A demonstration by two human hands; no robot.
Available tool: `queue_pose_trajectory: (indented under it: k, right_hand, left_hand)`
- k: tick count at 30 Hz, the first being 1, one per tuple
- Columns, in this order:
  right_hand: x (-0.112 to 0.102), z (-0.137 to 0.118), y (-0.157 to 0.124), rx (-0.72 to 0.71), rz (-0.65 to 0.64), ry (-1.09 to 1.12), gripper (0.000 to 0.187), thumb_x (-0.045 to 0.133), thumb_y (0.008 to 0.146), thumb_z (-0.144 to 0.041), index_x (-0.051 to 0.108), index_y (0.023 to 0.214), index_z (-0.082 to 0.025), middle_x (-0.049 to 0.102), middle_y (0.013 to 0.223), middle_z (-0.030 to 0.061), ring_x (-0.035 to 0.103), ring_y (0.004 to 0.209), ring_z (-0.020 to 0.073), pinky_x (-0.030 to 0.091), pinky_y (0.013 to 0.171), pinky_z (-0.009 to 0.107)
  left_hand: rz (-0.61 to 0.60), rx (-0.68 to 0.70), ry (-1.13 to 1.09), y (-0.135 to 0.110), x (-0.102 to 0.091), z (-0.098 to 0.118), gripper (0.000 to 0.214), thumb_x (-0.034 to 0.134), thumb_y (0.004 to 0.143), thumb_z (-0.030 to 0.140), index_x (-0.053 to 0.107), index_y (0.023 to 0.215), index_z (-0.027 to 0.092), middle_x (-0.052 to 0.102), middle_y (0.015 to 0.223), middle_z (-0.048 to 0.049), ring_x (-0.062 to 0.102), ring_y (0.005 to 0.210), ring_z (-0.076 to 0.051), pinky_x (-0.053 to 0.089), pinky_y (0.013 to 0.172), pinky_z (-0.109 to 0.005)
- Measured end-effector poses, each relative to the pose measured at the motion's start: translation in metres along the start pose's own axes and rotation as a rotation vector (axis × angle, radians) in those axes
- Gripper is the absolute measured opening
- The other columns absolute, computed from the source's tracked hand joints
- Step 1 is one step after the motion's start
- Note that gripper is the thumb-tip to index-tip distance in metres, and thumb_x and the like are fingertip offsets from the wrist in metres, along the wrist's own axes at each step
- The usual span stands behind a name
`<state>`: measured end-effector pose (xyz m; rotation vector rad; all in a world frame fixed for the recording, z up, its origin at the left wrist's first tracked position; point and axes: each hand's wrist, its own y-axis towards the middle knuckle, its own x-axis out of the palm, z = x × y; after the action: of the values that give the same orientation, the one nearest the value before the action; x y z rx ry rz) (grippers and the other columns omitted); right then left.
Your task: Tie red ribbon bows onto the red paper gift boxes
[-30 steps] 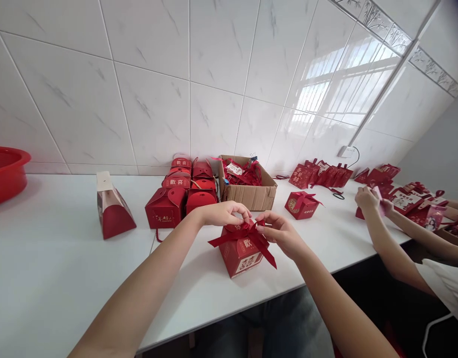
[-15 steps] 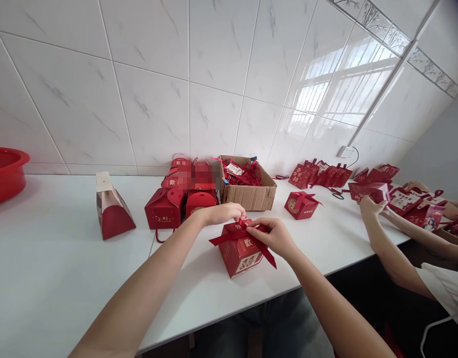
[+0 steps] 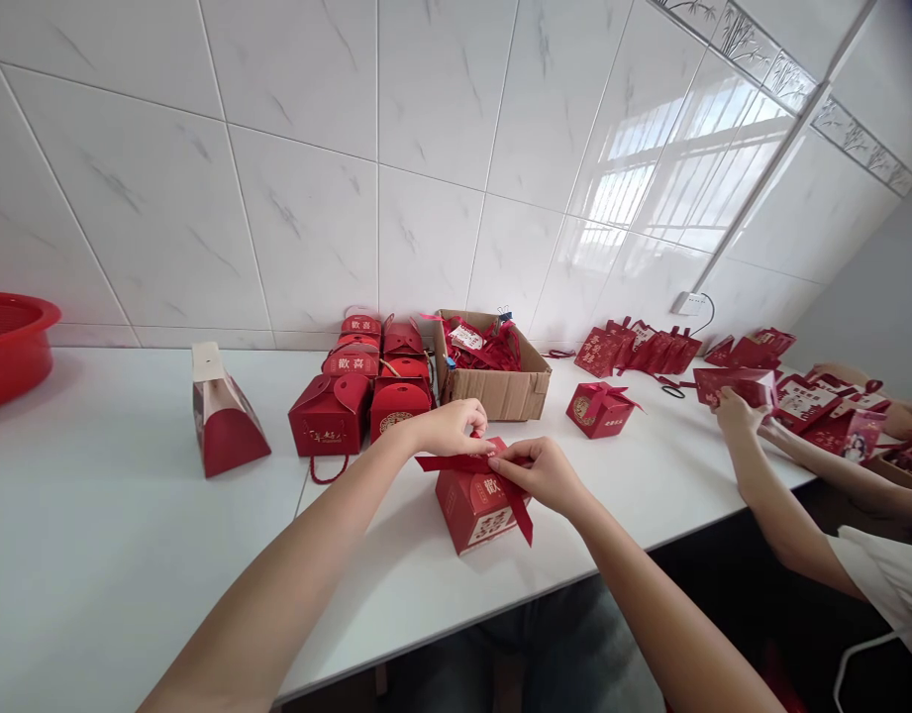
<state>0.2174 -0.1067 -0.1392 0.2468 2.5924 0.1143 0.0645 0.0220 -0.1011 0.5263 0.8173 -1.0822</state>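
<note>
A small red gift box [image 3: 476, 507] with gold characters stands on the white table [image 3: 114, 515] in front of me. A red ribbon [image 3: 456, 463] lies across its top, with tails hanging off the left and right sides. My left hand [image 3: 448, 426] is closed above the box top and pinches the ribbon at its knot. My right hand [image 3: 539, 471] is closed too and pinches the ribbon from the right, touching the box top. The fingertips of both hands meet over the knot.
Several finished red boxes [image 3: 355, 391] stand behind, beside a cardboard box [image 3: 500, 388] of red ribbons. A tall red-and-pink box [image 3: 222, 416] stands left, a red basin [image 3: 10, 342] at far left. One ribboned box [image 3: 600, 408] sits right. Another person's hands [image 3: 734, 406] hold a flat red box at right.
My hands have come closer together on the box top and the ribbon loops have been pulled down flatter. The other person has lifted a flat red box.
</note>
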Motion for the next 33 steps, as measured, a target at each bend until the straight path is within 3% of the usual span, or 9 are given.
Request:
queue_pose_trajectory:
  k: [9, 14, 17, 20, 24, 29, 33]
  right_hand:
    - [-0.002, -0.001, 0.000, 0.021, -0.011, 0.011, 0.027, 0.065, 0.074, -0.043, 0.071, 0.066, -0.017, 0.065, 0.060, 0.0039, 0.053, 0.051, 0.0148, 0.040, 0.045, 0.026]
    - [-0.005, -0.002, -0.001, 0.050, -0.009, 0.147, 0.030, 0.067, 0.073, -0.047, 0.070, 0.075, -0.017, 0.067, 0.070, 0.0047, 0.058, 0.061, 0.0168, 0.043, 0.049, 0.026]
    - [-0.008, 0.000, -0.003, 0.094, -0.030, 0.327, 0.035, 0.067, 0.074, -0.051, 0.066, 0.087, -0.019, 0.067, 0.074, 0.0030, 0.060, 0.062, 0.0154, 0.043, 0.050, 0.025]
    - [-0.010, 0.000, -0.005, 0.121, -0.035, 0.420, 0.039, 0.067, 0.073, -0.052, 0.062, 0.094, -0.019, 0.065, 0.072, 0.0006, 0.059, 0.059, 0.0126, 0.040, 0.050, 0.023]
    - [-0.012, 0.002, -0.007, 0.116, -0.022, 0.442, 0.040, 0.068, 0.073, -0.052, 0.058, 0.094, -0.019, 0.059, 0.066, -0.0023, 0.052, 0.055, 0.0101, 0.037, 0.051, 0.022]
    - [-0.013, 0.006, -0.008, 0.049, 0.029, 0.447, 0.035, 0.068, 0.076, -0.045, 0.053, 0.095, -0.021, 0.045, 0.053, -0.0092, 0.033, 0.046, 0.0055, 0.023, 0.046, 0.020]
    - [-0.009, 0.009, -0.009, 0.048, 0.067, 0.535, 0.037, 0.071, 0.074, -0.040, 0.046, 0.095, -0.023, 0.044, 0.050, -0.0111, 0.031, 0.045, 0.0054, 0.021, 0.047, 0.020]
  left_hand:
    - [0.059, -0.007, 0.017, 0.002, 0.003, -0.005, 0.034, 0.060, 0.074, 0.051, 0.047, 0.071, 0.019, 0.050, 0.102, -0.0029, 0.049, 0.075, -0.014, 0.040, 0.065, -0.029]
    - [0.057, -0.004, 0.031, 0.000, 0.003, 0.002, 0.033, 0.055, 0.078, 0.053, 0.048, 0.079, 0.020, 0.052, 0.095, -0.0026, 0.050, 0.077, -0.017, 0.041, 0.066, -0.029]
    - [0.061, 0.029, 0.018, -0.003, 0.002, 0.008, 0.029, 0.053, 0.081, 0.050, 0.052, 0.088, 0.022, 0.054, 0.100, -0.0028, 0.052, 0.086, -0.018, 0.042, 0.070, -0.029]
    - [0.047, 0.055, 0.001, -0.006, 0.002, 0.014, 0.029, 0.054, 0.081, 0.051, 0.060, 0.092, 0.025, 0.052, 0.112, -0.0041, 0.051, 0.104, -0.021, 0.043, 0.085, -0.032]
    - [0.001, 0.072, 0.033, -0.008, 0.005, 0.022, 0.025, 0.061, 0.078, 0.049, 0.068, 0.084, 0.025, 0.049, 0.122, -0.0050, 0.039, 0.123, -0.025, 0.039, 0.098, -0.036]
    - [0.044, 0.102, 0.061, -0.007, 0.009, 0.023, 0.016, 0.067, 0.074, 0.040, 0.068, 0.071, 0.024, 0.051, 0.119, -0.0053, 0.037, 0.124, -0.025, 0.041, 0.099, -0.036]
    - [0.035, 0.140, 0.041, -0.003, 0.011, 0.018, 0.013, 0.070, 0.073, 0.036, 0.069, 0.069, 0.024, 0.052, 0.117, -0.0057, 0.035, 0.126, -0.024, 0.041, 0.100, -0.035]
